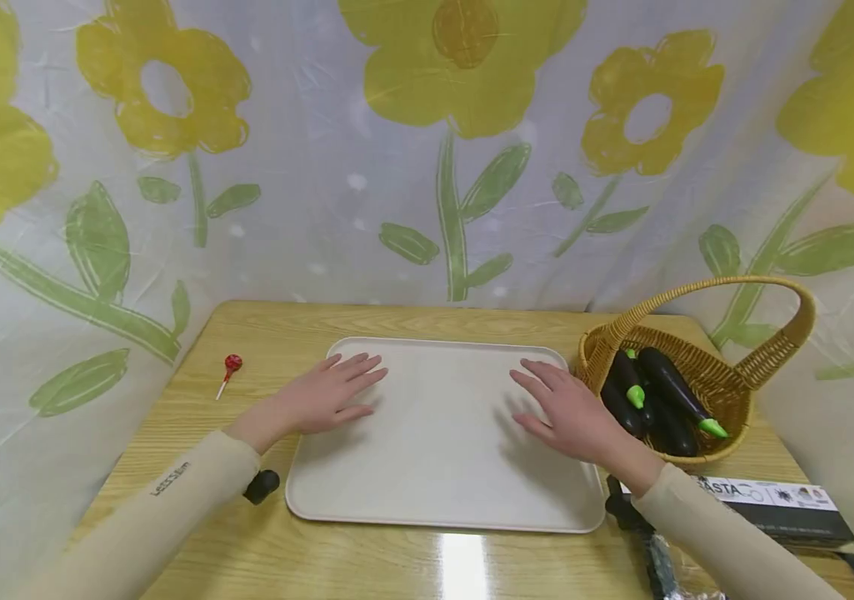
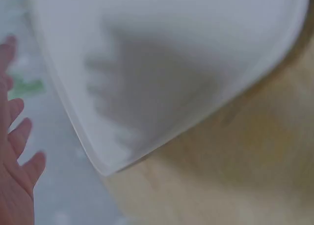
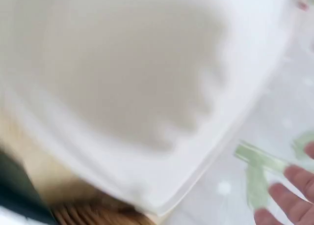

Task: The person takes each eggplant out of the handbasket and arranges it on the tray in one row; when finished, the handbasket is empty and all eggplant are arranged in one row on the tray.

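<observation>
A white rectangular tray (image 1: pixel 441 467) lies on the wooden table. Over its left side is my left hand (image 1: pixel 332 396), fingers spread and holding nothing. My right hand (image 1: pixel 569 412) hovers over the tray's right side, palm down with fingers loosely extended. Both hands cast shadows on the tray surface. In the left wrist view the fingers of the left hand (image 2: pixel 17 151) show at the left edge, apart from the tray (image 2: pixel 162 63). The right wrist view has the right hand's fingers (image 3: pixel 289 195) at the lower right, beside the tray (image 3: pixel 147 176).
A wicker basket (image 1: pixel 741 400) with a tall handle holds several eggplants (image 1: pixel 674 387) at the right. In front of it lies a black-and-white box (image 1: pixel 794 508), partly behind the right sleeve. A red lollipop (image 1: pixel 232 364) lies at the left. A flowered curtain (image 1: pixel 307 208) stands behind the table.
</observation>
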Demonstrator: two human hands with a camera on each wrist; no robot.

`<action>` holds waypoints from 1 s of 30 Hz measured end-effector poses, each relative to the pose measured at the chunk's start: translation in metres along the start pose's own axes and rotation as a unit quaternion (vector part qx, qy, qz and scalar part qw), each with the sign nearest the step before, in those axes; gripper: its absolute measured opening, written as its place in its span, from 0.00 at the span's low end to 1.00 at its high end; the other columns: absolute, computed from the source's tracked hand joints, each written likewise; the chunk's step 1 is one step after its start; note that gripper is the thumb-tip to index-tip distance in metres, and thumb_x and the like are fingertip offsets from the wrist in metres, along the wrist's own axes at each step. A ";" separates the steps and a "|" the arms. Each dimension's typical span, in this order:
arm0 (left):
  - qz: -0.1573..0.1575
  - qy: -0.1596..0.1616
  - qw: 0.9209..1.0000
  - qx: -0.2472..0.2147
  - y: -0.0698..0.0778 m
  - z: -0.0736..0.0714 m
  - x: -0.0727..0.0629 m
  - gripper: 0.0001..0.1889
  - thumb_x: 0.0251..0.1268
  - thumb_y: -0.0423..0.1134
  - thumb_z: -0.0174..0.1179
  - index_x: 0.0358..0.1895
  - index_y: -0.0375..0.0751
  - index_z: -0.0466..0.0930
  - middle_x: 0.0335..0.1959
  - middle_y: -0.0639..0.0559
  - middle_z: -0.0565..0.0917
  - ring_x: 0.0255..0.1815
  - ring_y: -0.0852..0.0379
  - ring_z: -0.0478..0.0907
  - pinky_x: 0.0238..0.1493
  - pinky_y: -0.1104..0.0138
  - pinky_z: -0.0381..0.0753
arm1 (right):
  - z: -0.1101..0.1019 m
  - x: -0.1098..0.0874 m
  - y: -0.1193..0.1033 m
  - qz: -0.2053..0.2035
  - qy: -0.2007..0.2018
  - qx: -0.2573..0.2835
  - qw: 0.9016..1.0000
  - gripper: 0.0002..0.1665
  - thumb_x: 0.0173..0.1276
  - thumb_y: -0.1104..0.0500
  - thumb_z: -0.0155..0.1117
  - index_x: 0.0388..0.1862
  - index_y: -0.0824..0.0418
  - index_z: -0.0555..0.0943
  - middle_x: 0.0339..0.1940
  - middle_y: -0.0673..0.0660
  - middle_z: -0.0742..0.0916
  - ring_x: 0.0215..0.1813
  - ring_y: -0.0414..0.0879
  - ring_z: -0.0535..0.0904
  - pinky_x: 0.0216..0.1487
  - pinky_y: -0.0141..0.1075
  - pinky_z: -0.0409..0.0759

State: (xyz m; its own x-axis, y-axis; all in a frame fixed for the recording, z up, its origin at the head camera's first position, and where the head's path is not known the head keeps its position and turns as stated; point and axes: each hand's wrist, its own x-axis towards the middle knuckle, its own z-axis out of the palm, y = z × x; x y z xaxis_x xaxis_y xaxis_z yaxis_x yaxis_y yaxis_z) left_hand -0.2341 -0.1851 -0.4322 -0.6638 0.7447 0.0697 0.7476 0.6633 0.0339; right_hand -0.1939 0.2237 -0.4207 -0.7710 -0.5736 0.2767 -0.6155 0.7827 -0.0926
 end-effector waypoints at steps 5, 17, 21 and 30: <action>-0.098 0.044 0.978 -0.180 -0.010 0.017 -0.027 0.26 0.71 0.43 0.59 0.67 0.33 0.71 0.70 0.36 0.67 0.70 0.37 0.64 0.67 0.44 0.65 | -0.024 -0.027 -0.007 0.100 0.038 0.160 0.981 0.22 0.72 0.50 0.62 0.60 0.58 0.79 0.56 0.55 0.84 0.54 0.50 0.81 0.52 0.47 0.81; -0.175 0.097 0.935 -0.293 -0.035 0.052 -0.080 0.23 0.65 0.43 0.65 0.59 0.33 0.77 0.69 0.35 0.68 0.69 0.33 0.63 0.65 0.40 0.64 | -0.071 -0.085 0.018 0.233 0.079 0.229 0.942 0.18 0.77 0.50 0.53 0.59 0.52 0.80 0.54 0.53 0.85 0.49 0.24 0.76 0.43 0.23 0.77; -0.170 0.094 0.932 -0.306 -0.037 0.053 -0.081 0.22 0.66 0.44 0.65 0.58 0.36 0.79 0.69 0.37 0.69 0.69 0.34 0.64 0.65 0.40 0.64 | -0.079 -0.093 0.030 0.253 0.088 0.228 0.936 0.18 0.78 0.49 0.52 0.59 0.53 0.80 0.55 0.54 0.84 0.50 0.21 0.73 0.43 0.17 0.72; -0.163 0.089 0.924 -0.334 -0.044 0.056 -0.082 0.19 0.64 0.45 0.66 0.55 0.41 0.81 0.68 0.38 0.70 0.69 0.34 0.63 0.66 0.39 0.60 | -0.087 -0.100 0.058 0.249 0.112 0.253 0.928 0.18 0.78 0.54 0.53 0.59 0.62 0.79 0.49 0.34 0.82 0.50 0.23 0.74 0.44 0.15 0.70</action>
State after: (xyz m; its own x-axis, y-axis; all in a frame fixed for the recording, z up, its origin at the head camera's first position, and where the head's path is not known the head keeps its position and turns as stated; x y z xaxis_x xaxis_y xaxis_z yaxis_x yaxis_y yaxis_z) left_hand -0.2140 -0.2710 -0.4952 -0.8864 0.4502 0.1078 0.3944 0.6125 0.6851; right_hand -0.1379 0.3475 -0.3708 -0.9621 -0.0619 0.2657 -0.2335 0.6905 -0.6846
